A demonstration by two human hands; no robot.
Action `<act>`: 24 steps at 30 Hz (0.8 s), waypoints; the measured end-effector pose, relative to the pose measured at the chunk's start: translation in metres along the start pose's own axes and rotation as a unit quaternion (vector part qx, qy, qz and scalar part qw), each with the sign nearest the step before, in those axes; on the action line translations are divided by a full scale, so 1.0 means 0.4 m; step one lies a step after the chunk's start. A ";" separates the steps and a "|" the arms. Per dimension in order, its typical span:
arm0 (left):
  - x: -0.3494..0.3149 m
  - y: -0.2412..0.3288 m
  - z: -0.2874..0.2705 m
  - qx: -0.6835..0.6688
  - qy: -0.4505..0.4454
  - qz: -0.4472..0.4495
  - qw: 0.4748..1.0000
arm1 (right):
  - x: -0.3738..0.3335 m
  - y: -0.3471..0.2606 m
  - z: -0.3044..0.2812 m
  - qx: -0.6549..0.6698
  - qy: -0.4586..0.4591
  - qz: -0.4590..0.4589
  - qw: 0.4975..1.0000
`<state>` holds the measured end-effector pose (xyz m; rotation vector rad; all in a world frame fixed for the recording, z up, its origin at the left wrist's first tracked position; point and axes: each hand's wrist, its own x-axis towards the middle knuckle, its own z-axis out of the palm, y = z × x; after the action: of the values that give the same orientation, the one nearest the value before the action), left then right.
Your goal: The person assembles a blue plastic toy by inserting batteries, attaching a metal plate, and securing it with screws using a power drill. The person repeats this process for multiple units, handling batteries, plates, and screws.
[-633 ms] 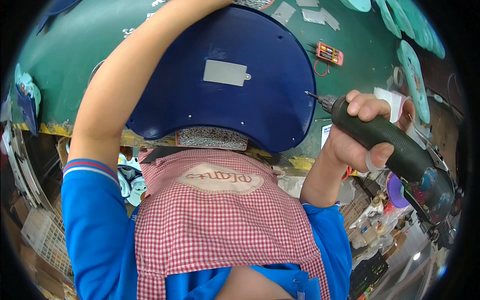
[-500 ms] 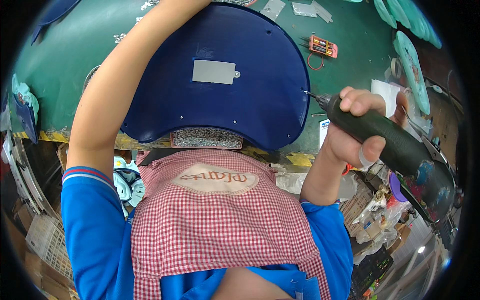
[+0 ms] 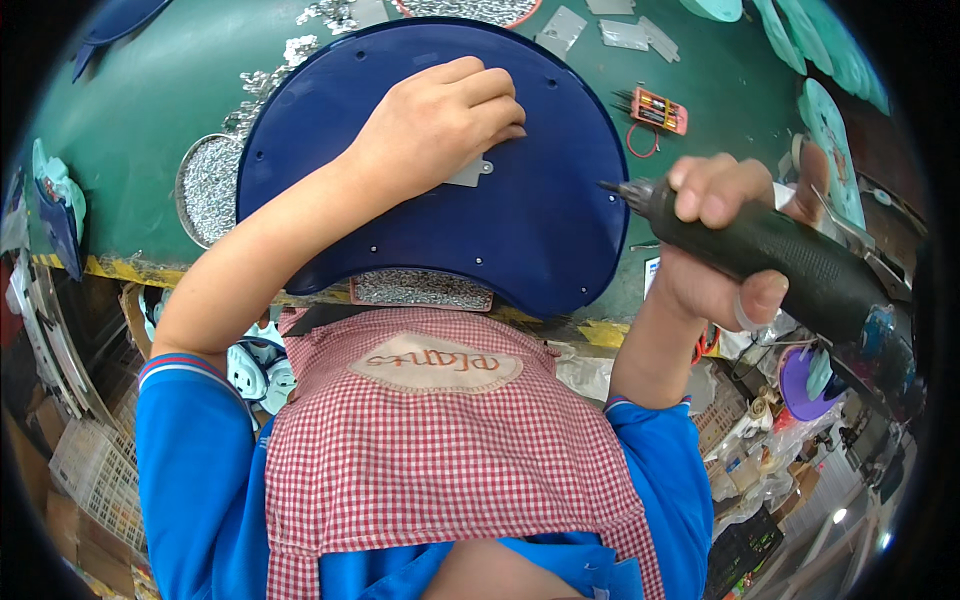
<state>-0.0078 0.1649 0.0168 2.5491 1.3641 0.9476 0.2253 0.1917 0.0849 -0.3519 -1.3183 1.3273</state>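
A curved dark-blue plastic panel (image 3: 530, 200) lies on the green table in front of me, with several screws along its near and right edges. My left hand (image 3: 445, 120) is over its middle, fingers curled together; whatever they may hold is hidden. A small grey plate with a holed tab (image 3: 470, 172) lies partly covered under that hand. My right hand (image 3: 715, 230) is wrapped round a dark electric screwdriver (image 3: 770, 250). The tool's tip points left, by the panel's right edge near a screw.
A round dish of small metal screws (image 3: 210, 190) stands left of the panel, and a screw-filled tray (image 3: 420, 289) sits at its near edge. Loose metal parts (image 3: 265, 85), grey plates (image 3: 625, 35) and a pink case of bits (image 3: 658, 110) lie beyond. Light-green moulded parts (image 3: 830, 130) stand at right.
My left hand has come back from beyond the panel's far edge to over its middle, covering much of the grey plate. The screwdriver tip has shifted slightly left relative to the panel's edge.
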 end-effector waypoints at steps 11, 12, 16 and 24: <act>-0.010 0.028 -0.008 -0.060 0.045 0.030 0.997 | 0.045 0.071 0.067 0.038 -0.082 -0.032 0.995; -0.010 0.029 -0.010 -0.069 0.040 0.019 0.997 | 0.047 0.071 0.066 0.031 -0.087 -0.033 0.995; -0.009 0.050 -0.019 -0.095 0.075 -0.047 0.992 | 0.040 0.070 0.086 0.038 -0.061 -0.023 0.997; -0.008 0.019 -0.006 -0.070 -0.004 -0.076 0.995 | 0.046 0.058 0.067 -0.014 0.024 -0.027 0.999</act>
<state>-0.0050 0.1574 0.0199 2.3087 1.4121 0.9667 0.1868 0.2016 0.0835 -0.3635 -1.2986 1.2492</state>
